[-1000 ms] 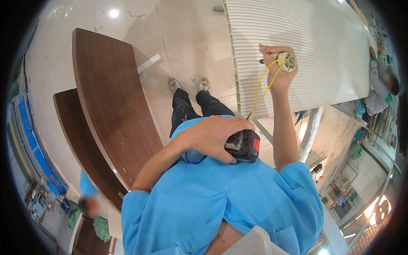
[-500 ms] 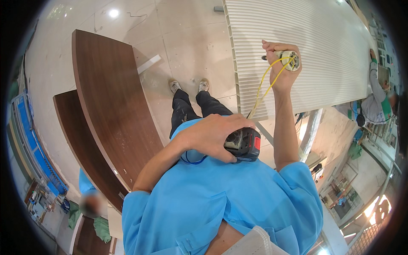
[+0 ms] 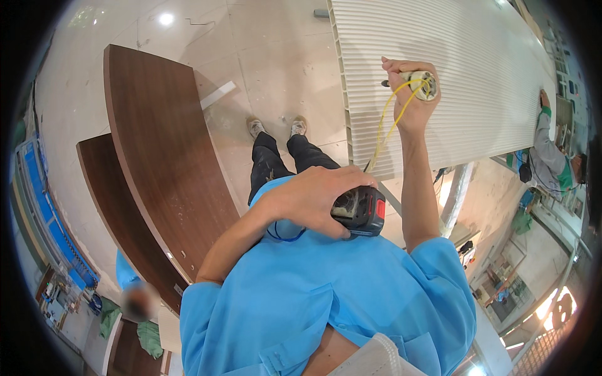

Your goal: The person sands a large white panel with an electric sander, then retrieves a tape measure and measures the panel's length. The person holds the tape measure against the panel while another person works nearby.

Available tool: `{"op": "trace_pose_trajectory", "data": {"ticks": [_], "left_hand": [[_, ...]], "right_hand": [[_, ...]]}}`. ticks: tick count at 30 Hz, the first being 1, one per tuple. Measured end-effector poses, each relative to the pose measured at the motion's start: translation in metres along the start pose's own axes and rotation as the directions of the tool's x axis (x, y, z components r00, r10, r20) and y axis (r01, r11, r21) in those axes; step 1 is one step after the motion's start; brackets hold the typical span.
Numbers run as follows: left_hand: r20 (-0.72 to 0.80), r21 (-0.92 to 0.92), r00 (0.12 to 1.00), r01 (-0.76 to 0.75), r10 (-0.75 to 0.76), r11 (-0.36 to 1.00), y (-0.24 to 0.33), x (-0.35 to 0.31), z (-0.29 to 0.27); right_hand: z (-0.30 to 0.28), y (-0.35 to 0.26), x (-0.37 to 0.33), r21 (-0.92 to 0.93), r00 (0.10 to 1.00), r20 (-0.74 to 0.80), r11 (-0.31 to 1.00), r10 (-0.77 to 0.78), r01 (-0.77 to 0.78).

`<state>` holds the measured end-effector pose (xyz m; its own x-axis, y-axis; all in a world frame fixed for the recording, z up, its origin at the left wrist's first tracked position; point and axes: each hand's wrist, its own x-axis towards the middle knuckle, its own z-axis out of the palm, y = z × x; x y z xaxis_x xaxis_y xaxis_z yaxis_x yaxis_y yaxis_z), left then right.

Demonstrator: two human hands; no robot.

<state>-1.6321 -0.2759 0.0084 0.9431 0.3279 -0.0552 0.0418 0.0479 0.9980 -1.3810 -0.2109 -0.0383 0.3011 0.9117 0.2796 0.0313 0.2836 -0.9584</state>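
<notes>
My left hand (image 3: 304,197) is wrapped round a black battery pack with a red button (image 3: 367,212), held close against my blue shirt. Above the white ribbed panel (image 3: 476,81), my right hand (image 3: 415,113) grips a small cream-coloured cylindrical motor (image 3: 426,86), its round end facing up. A short dark tip sticks out of the motor's other side. Thin yellow wires (image 3: 379,139) loop out of the round end and run down toward the battery pack, where my left fingers hide their ends. My right thumb and fingers curl round the motor's body.
Two dark brown wooden boards (image 3: 160,138) stand to my left. A white strip (image 3: 217,94) lies on the tiled floor beside them. At the far right a co-worker in a grey sleeve (image 3: 544,135) reaches to the panel's edge. Another person in blue (image 3: 127,269) is behind the boards.
My right hand and the motor have shifted slightly left. The co-worker's hand at the panel's far edge has moved a little nearer. Both my grips stay the same.
</notes>
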Motion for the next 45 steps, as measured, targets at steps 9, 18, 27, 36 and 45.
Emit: {"op": "trace_pose_trajectory", "data": {"ticks": [9,18,27,36,45], "left_hand": [[-0.017,0.029,1.000,0.006,-0.005,1.000,-0.002,0.004,-0.002],[-0.035,0.015,0.999,0.034,-0.033,0.999,0.000,0.007,-0.005],[-0.040,0.012,0.999,0.018,-0.018,1.000,0.000,0.007,-0.009],[-0.036,0.030,0.998,0.043,-0.042,0.999,0.000,0.011,-0.012],[-0.024,0.019,0.998,0.056,-0.055,0.998,0.001,0.014,-0.012]], "right_hand": [[0.006,0.005,-0.002,-0.076,0.993,-0.034,0.990,0.117,-0.119],[0.004,0.005,0.010,-0.085,0.998,-0.016,0.994,0.062,-0.063],[0.003,0.000,0.017,-0.055,1.000,0.020,0.998,-0.022,0.023],[0.006,0.008,0.019,-0.069,0.996,0.001,0.994,0.084,-0.084],[0.009,0.003,0.022,-0.116,0.992,-0.001,0.985,0.128,-0.127]]}}
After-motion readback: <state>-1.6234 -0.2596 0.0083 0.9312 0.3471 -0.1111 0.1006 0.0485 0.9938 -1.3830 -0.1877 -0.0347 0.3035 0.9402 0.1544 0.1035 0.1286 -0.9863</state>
